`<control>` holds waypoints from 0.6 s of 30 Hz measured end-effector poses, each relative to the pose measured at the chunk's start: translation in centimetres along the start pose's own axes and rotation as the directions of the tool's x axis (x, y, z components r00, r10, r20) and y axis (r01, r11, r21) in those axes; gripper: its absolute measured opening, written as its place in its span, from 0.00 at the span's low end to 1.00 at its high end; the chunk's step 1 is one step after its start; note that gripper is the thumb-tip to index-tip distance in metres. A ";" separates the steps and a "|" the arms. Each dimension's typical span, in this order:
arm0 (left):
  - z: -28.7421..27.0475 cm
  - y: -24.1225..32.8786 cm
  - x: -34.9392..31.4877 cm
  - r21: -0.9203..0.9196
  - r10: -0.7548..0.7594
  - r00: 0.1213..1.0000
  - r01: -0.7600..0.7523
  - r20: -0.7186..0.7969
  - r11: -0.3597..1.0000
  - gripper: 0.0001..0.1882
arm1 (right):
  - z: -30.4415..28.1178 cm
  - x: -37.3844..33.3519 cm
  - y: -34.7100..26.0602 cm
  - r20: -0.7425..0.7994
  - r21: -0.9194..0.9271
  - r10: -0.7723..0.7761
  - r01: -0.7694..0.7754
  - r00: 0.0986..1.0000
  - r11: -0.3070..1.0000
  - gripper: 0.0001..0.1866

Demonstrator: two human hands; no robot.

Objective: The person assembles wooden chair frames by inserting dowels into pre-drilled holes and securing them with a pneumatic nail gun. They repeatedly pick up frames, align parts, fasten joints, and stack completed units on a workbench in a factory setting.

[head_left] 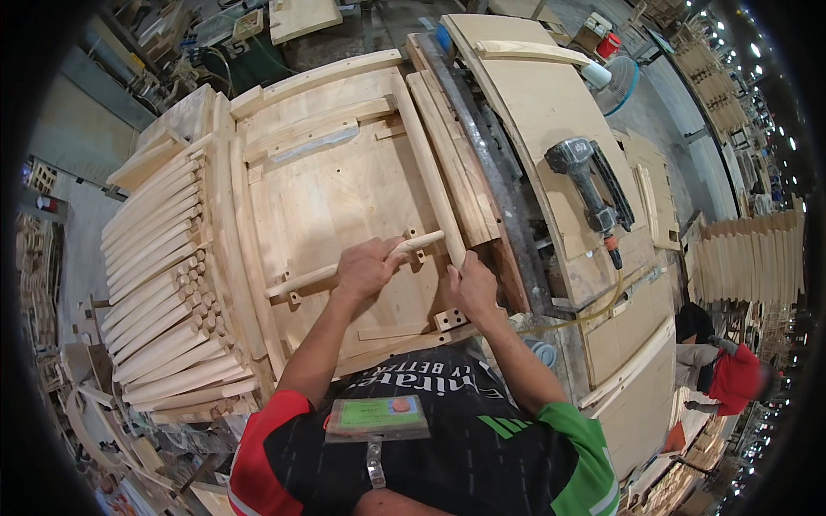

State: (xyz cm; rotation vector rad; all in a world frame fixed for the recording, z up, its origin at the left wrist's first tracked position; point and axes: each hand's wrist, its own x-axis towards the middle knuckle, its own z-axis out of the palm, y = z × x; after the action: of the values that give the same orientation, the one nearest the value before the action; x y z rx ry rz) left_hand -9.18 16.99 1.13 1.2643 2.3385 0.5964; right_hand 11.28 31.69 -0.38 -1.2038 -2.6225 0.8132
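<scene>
My left hand (368, 265) is closed around a round wooden rung (311, 279) that lies crosswise over a plywood jig board (318, 193). The rung's right end touches or sits close to a long wooden post (428, 163) running down the board's right side. My right hand (472, 285) is wrapped around the near end of that post. Along the left side lies another long wooden rail (247, 249), near the rung's left end. Small wooden blocks fixed to the board sit beside the rung, and a block with dark holes (449, 320) is below my right hand.
Several wooden spindles (159, 284) are stacked left of the jig. A nail gun (594, 185) with a yellow hose lies on the right-hand table (551, 103). Behind it stand a fan (616, 86) and a red container (608, 45). A person in red (731, 378) is at far right.
</scene>
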 end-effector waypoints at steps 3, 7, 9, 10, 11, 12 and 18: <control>0.0 0.1 -0.1 -0.036 0.005 1.000 -0.005 -0.007 0.999 0.23 | -0.1 0.0 -0.1 0.004 -0.001 -0.003 0.003 1.000 1.000 0.18; 0.2 -0.9 -0.1 -0.158 0.000 0.998 -0.011 -0.065 0.987 0.25 | -1.2 -0.7 0.0 0.096 0.023 0.029 -0.031 0.995 0.999 0.19; -0.4 -1.4 1.1 -0.232 -0.027 0.992 -0.002 -0.120 0.973 0.25 | -1.6 -1.2 -0.1 0.155 -0.025 0.103 -0.101 0.982 0.995 0.20; -1.2 -1.6 2.6 -0.261 -0.039 0.989 0.000 -0.144 0.965 0.25 | -1.5 -1.4 0.1 0.136 -0.013 0.105 -0.104 0.985 0.995 0.20; -2.0 -1.8 4.2 -0.289 -0.049 0.985 -0.001 -0.165 0.957 0.25 | -1.3 -1.4 0.3 0.116 0.000 0.108 -0.109 0.987 0.994 0.20; -3.0 -1.9 6.3 -0.245 -0.046 0.967 -0.017 -0.251 0.969 0.25 | -1.2 -1.5 0.5 0.096 0.012 0.114 -0.116 0.989 0.993 0.19; -9.0 -5.2 19.4 0.103 -0.014 0.836 0.084 -0.548 0.991 0.25 | -1.8 -1.0 -0.6 0.152 -0.049 0.132 -0.126 0.979 0.991 0.20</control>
State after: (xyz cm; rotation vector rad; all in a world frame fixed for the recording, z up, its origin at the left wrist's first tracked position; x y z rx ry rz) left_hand -27.35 29.41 2.75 1.1933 2.9045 0.9087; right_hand 12.17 31.37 1.55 -1.3872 -2.7173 0.9165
